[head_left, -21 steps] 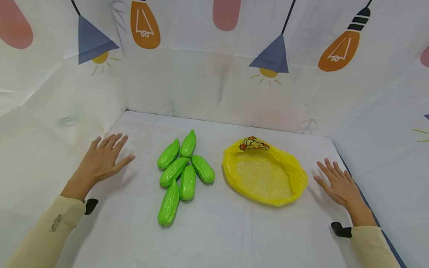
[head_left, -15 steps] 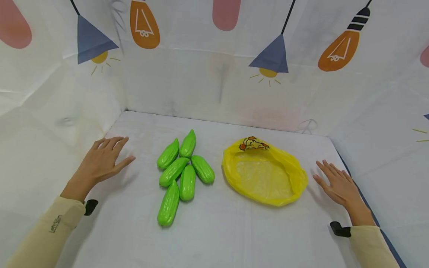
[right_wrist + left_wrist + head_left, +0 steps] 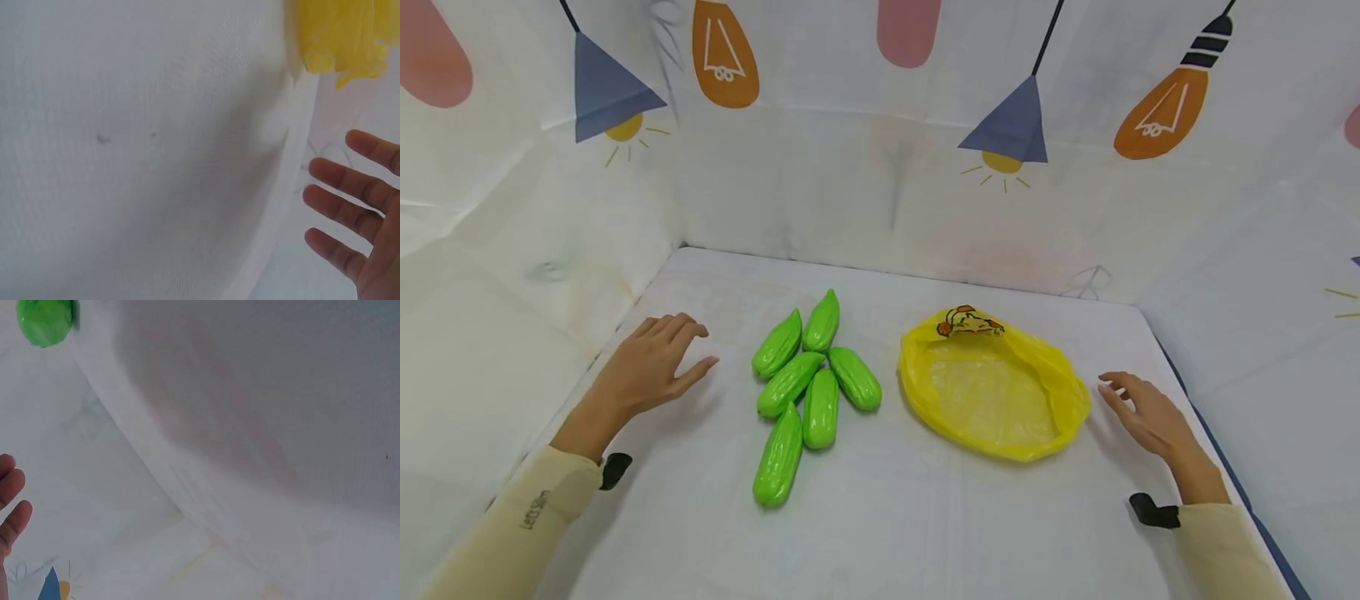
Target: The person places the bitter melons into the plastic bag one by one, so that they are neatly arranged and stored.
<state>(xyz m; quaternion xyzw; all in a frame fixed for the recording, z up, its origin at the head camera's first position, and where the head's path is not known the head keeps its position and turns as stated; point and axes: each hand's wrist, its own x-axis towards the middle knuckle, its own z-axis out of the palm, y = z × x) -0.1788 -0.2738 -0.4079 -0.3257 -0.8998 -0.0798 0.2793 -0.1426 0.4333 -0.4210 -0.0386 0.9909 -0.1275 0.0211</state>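
Several glossy green gourd-shaped vegetables [image 3: 786,383] with pointed tips lie in a cluster left of the table's middle. To their right lies a yellow plastic bag [image 3: 992,392], its mouth spread wide and facing up, a cartoon print on the far rim. My left hand [image 3: 643,367] hovers over the table left of the vegetables, fingers loosely bent and holding nothing. Right of the bag is my right hand [image 3: 1150,417], also holding nothing, fingertips near the bag's rim. One green end [image 3: 45,322] shows in the left wrist view, and yellow bag film [image 3: 340,40] hangs at the top of the right wrist view.
The white table [image 3: 887,533] is enclosed by white sheets printed with lamps and bulbs. The back sheet [image 3: 850,192] rises from the table's far edge, and side sheets stand close beyond both hands.
My left hand has moved slightly right and its fingers have bent more. The right hand has shifted slightly left, its fingers curling. The vegetables and bag lie as before.
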